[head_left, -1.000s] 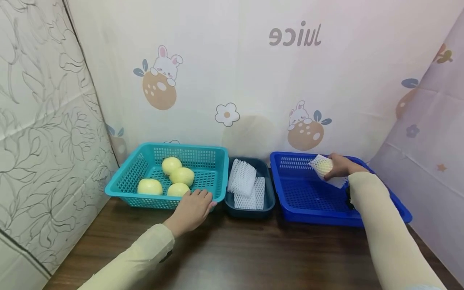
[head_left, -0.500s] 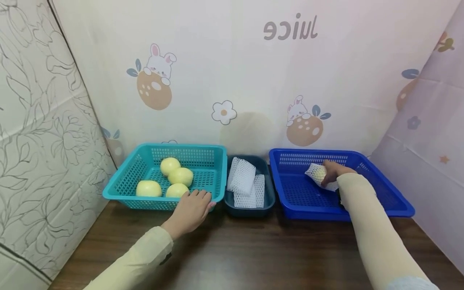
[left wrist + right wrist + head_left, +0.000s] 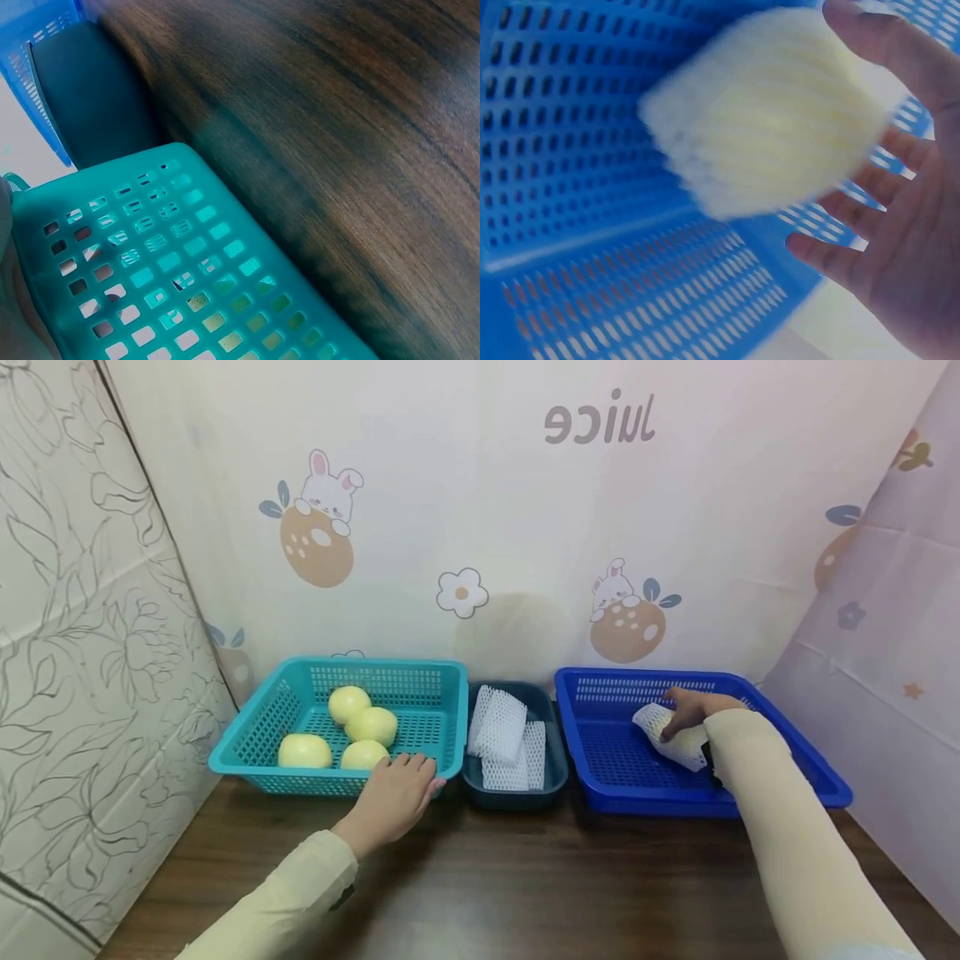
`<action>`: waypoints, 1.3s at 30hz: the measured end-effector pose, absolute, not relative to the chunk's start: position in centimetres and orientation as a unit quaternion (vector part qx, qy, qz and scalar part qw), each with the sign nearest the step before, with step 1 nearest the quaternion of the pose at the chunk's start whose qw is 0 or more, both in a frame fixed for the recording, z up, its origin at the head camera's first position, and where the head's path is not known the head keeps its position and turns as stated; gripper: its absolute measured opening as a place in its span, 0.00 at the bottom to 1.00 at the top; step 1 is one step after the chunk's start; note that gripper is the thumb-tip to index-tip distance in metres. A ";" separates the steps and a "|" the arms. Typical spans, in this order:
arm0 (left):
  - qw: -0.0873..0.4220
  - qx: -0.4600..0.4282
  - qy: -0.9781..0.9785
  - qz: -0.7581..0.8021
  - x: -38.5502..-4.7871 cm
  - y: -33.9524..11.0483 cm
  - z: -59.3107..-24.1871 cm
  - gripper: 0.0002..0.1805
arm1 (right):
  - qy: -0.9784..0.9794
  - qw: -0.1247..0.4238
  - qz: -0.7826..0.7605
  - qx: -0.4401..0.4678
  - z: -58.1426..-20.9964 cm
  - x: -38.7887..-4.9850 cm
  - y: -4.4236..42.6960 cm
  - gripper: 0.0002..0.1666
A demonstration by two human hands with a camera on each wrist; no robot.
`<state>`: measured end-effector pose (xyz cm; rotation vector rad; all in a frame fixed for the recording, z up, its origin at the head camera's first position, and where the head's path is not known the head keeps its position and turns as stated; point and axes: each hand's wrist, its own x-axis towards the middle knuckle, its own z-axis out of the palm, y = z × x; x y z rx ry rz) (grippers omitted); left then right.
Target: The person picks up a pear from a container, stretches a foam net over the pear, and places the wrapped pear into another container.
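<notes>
Fruit in white netting (image 3: 684,748) lies in blue basket (image 3: 660,807) at 4 o'clock, R hand (image 3: 697,706) beside it w/ fingers loosely spread, not clasping; R wrist view's blurry & arm (image 3: 780,827) hides part of basket. Teal basket (image 3: 300,784) at 8 o'clock has 4 fruits (image 3: 371,727), L hand (image 3: 395,795) gripping its near rim, fingertips hidden; dark tray (image 3: 516,802) at 5 o'clock holds white nets (image 3: 502,731), no. unclear.
</notes>
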<state>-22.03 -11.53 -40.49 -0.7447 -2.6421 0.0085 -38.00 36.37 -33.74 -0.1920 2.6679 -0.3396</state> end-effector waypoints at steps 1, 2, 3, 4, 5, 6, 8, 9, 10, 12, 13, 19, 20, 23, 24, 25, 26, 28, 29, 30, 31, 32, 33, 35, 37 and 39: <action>0.198 -0.266 -0.943 0.003 -22.1 -11.5 -40.5 0.13 | 0.964 0.222 -0.127 -0.078 -33.1 -37.8 36.2 0.56; 0.198 -0.267 -0.943 0.004 -22.1 -11.5 -40.5 0.13 | 0.963 0.221 -0.131 -0.087 -32.4 -37.5 36.0 0.56; 0.198 -0.267 -0.943 0.004 -22.1 -11.5 -40.4 0.13 | 0.963 0.216 -0.134 -0.095 -31.7 -37.3 35.9 0.54; 0.199 -0.268 -0.943 0.004 -22.1 -11.5 -40.4 0.13 | 0.963 0.206 -0.136 -0.103 -30.9 -37.0 35.7 0.53; 0.200 -0.268 -0.943 0.002 -22.2 -11.5 -40.3 0.13 | 0.965 0.193 -0.135 -0.112 -30.2 -36.7 35.5 0.51; 0.200 -0.267 -0.943 0.002 -22.2 -11.5 -40.2 0.13 | 0.967 0.176 -0.134 -0.128 -29.4 -36.3 35.2 0.49; 0.199 -0.265 -0.943 -0.001 -22.2 -11.5 -40.1 0.13 | 0.969 0.143 -0.126 -0.154 -28.2 -35.5 34.4 0.46; 0.198 -0.264 -0.944 -0.004 -22.2 -11.6 -40.0 0.13 | 0.970 0.126 -0.119 -0.169 -27.7 -35.1 33.9 0.44; 0.197 -0.264 -0.944 -0.008 -22.2 -11.6 -39.9 0.13 | 0.970 0.110 -0.111 -0.186 -27.4 -34.6 33.4 0.43; 0.198 -0.261 -0.945 -0.009 -22.2 -11.8 -39.7 0.13 | 0.967 0.090 -0.102 -0.213 -27.0 -33.6 32.1 0.41; 0.199 -0.261 -0.945 -0.009 -22.2 -11.9 -39.7 0.13 | 0.965 0.086 -0.101 -0.224 -27.0 -32.9 31.5 0.40; 0.204 -0.253 -0.946 -0.003 -22.2 -12.3 -39.5 0.13 | 0.952 0.077 -0.115 -0.273 -28.5 -29.5 28.3 0.39; 0.203 -0.251 -0.946 -0.003 -22.2 -12.4 -39.5 0.13 | 0.951 0.075 -0.116 -0.278 -28.9 -29.0 27.9 0.39; 0.200 -0.247 -0.948 -0.003 -22.1 -12.4 -39.6 0.13 | 0.946 0.071 -0.119 -0.292 -30.0 -27.7 27.1 0.41; 0.198 -0.246 -0.949 -0.004 -22.1 -12.4 -39.7 0.13 | 0.945 0.068 -0.119 -0.297 -30.4 -27.3 26.9 0.42; 0.196 -0.245 -0.950 -0.003 -22.1 -12.3 -39.8 0.13 | 0.944 0.066 -0.119 -0.301 -30.9 -26.9 26.7 0.43; 0.193 -0.243 -0.950 -0.002 -22.1 -12.3 -39.8 0.13 | 0.944 0.067 -0.120 -0.300 -31.3 -26.5 26.5 0.44; 0.188 -0.242 -0.952 -0.002 -22.1 -12.2 -39.9 0.13 | 0.945 0.059 -0.119 -0.300 -32.2 -25.7 26.2 0.45; 0.186 -0.242 -0.952 0.000 -22.0 -12.1 -40.0 0.13 | 0.946 0.055 -0.119 -0.298 -32.7 -25.2 26.0 0.46; 0.184 -0.242 -0.953 -0.001 -22.0 -12.1 -40.0 0.13 | 0.947 0.049 -0.117 -0.296 -33.2 -24.8 25.9 0.46; 0.182 -0.243 -0.953 0.001 -22.0 -12.0 -40.0 0.13 | 0.948 0.041 -0.116 -0.292 -33.7 -24.4 25.8 0.46; 0.181 -0.245 -0.952 0.000 -21.9 -12.0 -40.0 0.13 | 0.950 0.032 -0.115 -0.287 -34.1 -24.1 25.7 0.46; 0.180 -0.248 -0.952 -0.002 -21.9 -11.9 -40.1 0.13 | 0.953 0.022 -0.113 -0.281 -34.6 -23.7 25.5 0.46; 0.179 -0.252 -0.951 0.002 -21.9 -11.7 -40.1 0.13 | 0.956 0.002 -0.112 -0.270 -35.5 -23.1 25.4 0.44; 0.178 -0.257 -0.950 0.004 -21.9 -11.6 -40.2 0.14 | 0.959 -0.019 -0.110 -0.261 -36.3 -22.8 25.4 0.42; 0.179 -0.259 -0.949 0.006 -21.9 -11.5 -40.3 0.14 | 0.959 -0.041 -0.109 -0.259 -37.2 -22.5 25.4 0.39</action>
